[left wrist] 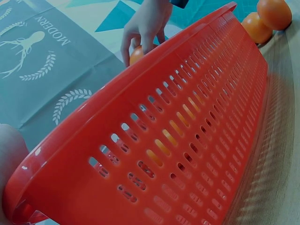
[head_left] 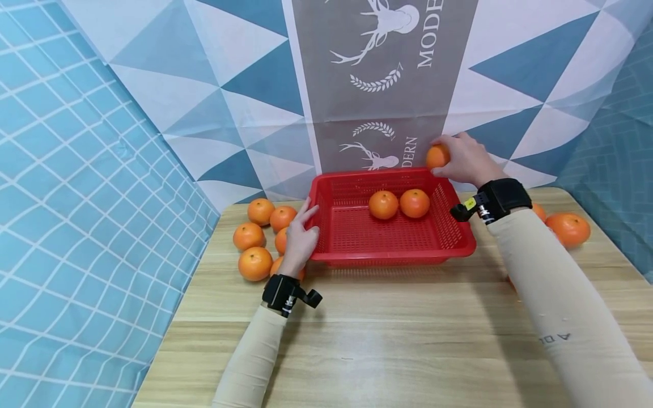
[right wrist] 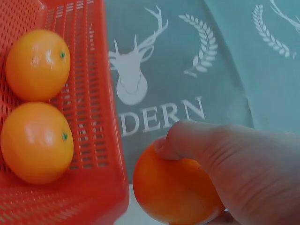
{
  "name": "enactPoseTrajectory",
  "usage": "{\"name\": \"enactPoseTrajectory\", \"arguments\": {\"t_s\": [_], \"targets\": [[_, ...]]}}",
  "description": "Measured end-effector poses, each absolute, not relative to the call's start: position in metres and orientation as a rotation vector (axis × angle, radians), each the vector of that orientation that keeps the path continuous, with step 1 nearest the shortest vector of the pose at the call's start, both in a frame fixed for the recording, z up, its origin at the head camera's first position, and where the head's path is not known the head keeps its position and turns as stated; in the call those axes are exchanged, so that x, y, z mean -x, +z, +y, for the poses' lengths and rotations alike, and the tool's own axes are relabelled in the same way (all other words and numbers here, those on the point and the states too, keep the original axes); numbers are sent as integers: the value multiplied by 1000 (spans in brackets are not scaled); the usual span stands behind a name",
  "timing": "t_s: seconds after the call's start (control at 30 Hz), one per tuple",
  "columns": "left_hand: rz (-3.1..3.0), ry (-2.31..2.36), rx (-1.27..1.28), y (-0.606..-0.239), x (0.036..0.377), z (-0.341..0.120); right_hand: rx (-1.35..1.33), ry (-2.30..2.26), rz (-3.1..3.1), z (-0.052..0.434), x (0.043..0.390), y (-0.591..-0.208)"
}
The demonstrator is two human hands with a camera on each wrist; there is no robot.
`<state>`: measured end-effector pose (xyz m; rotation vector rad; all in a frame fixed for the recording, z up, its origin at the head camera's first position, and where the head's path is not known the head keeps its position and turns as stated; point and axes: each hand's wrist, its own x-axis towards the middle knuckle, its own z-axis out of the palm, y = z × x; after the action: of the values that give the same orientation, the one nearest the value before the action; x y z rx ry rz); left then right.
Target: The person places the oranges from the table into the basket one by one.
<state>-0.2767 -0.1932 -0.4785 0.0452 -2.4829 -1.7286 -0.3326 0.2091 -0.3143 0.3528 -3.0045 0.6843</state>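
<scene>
A red plastic basket [head_left: 377,258] with slotted walls stands on the table, with two oranges [head_left: 384,204] side by side in it, toward the back. My right hand [head_left: 468,160] grips another orange [head_left: 437,156] above the basket's back right corner. The right wrist view shows the thumb lying on that orange [right wrist: 176,187], just outside the basket's rim. At the basket's left side, my left hand [head_left: 301,238] holds the rim. Only a bit of the left hand [left wrist: 10,152] shows in the left wrist view, against the rim; its fingertips are hidden there.
Several oranges [head_left: 255,263] lie left of the basket, some partly behind the left hand. More oranges [head_left: 568,229] lie at the right, partly covered by the right forearm. The wooden table [head_left: 357,340] meets a patterned cloth [head_left: 245,113] behind the basket.
</scene>
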Motion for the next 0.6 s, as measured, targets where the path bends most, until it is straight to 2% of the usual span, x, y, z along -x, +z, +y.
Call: {"name": "enactPoseTrajectory", "arguments": {"t_s": [0.27, 0.6], "targets": [[-2480, -1694, -15, -480, 279, -193, -395, 702, -3024, 190, 332, -315], [-2518, -1697, -60, -433, 244, -176, -463, 719, -3007, 160, 331, -315]]}}
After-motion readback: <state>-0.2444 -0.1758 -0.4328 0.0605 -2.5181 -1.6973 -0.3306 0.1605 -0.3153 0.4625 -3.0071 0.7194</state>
